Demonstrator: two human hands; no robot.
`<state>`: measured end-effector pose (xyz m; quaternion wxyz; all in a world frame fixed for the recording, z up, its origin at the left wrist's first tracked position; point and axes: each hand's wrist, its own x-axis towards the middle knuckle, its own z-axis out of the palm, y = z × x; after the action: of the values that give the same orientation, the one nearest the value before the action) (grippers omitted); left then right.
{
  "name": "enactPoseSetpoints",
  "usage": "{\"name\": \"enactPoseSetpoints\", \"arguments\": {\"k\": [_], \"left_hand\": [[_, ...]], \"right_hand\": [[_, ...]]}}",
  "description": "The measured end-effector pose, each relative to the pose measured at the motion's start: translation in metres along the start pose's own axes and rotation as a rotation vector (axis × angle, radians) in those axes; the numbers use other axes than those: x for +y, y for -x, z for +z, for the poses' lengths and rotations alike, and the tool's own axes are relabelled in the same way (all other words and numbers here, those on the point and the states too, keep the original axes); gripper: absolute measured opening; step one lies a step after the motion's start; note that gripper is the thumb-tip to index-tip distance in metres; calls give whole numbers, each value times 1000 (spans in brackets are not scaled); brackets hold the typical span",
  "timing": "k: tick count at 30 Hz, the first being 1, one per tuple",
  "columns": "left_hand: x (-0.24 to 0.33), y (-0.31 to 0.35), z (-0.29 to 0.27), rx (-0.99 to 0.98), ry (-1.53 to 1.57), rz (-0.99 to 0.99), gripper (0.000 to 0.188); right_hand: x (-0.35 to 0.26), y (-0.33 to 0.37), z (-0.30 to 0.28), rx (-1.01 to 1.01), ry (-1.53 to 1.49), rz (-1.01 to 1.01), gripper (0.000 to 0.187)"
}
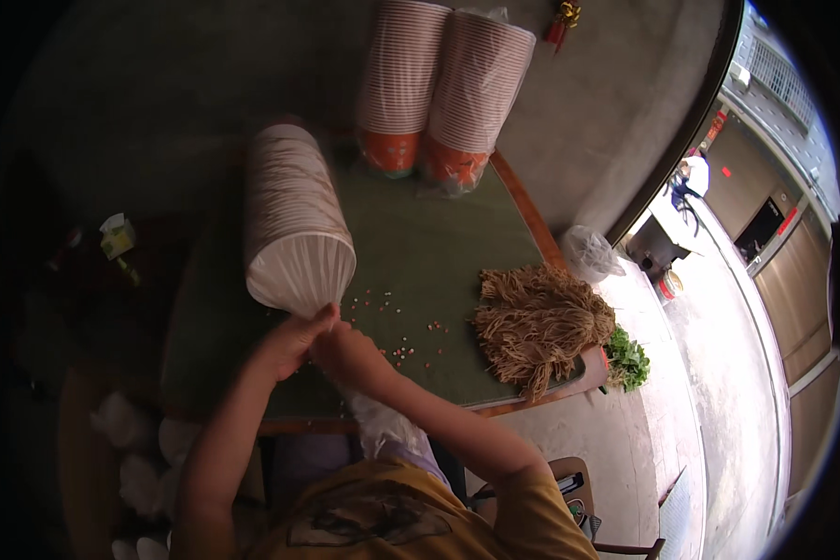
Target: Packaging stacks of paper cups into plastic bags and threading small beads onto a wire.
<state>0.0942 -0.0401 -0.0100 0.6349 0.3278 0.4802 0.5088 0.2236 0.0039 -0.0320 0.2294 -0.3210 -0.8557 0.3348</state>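
Note:
A long stack of nested paper bowls (294,191) in a clear plastic bag lies on its side on the green tabletop (415,238). Its round white end (308,266) faces me, with the plastic pulled into folds that run together. Where the folds meet, my left hand (294,345) is closed on the gathered plastic. My right hand (347,357) is closed right beside it, apparently on the twisted end of the same bag; its fingers are partly hidden. Loose clear plastic (387,425) hangs below my right forearm at the table edge. Small pale and reddish bits (406,350) lie scattered right of my hands.
Two bagged stacks of orange-and-white bowls (401,84) (476,103) stand at the back wall. A brown stringy bundle (546,322) sits at the table's right corner, near green leaves (628,359) and a clear plastic bag (590,252). A tissue pack (117,238) is at left. An open doorway (709,280) lies right.

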Motion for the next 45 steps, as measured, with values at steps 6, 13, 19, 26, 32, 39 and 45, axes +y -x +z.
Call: {"name": "enactPoseSetpoints", "arguments": {"k": [6,13,19,26,32,39,45], "left_hand": [[-13,-31,12,161,296,5,34],[-14,-29,14,170,339,-77,26],[-40,-9,22,351,59,95,22],[-70,27,45,484,-858,407,31],[-36,55,37,553,-60,437,32],[10,13,-22,-53,-154,-50,56],[11,-14,-16,22,-435,31,68]], "right_hand": [[-14,50,11,144,411,-191,54],[-30,118,-69,68,345,-199,43],[3,36,-49,167,-646,154,43],[12,-19,7,-125,-653,58,50],[13,-23,-8,-136,-723,226,34],[1,-18,-12,-309,-929,284,26],[26,-21,-3,-174,-390,-43,23]]}}
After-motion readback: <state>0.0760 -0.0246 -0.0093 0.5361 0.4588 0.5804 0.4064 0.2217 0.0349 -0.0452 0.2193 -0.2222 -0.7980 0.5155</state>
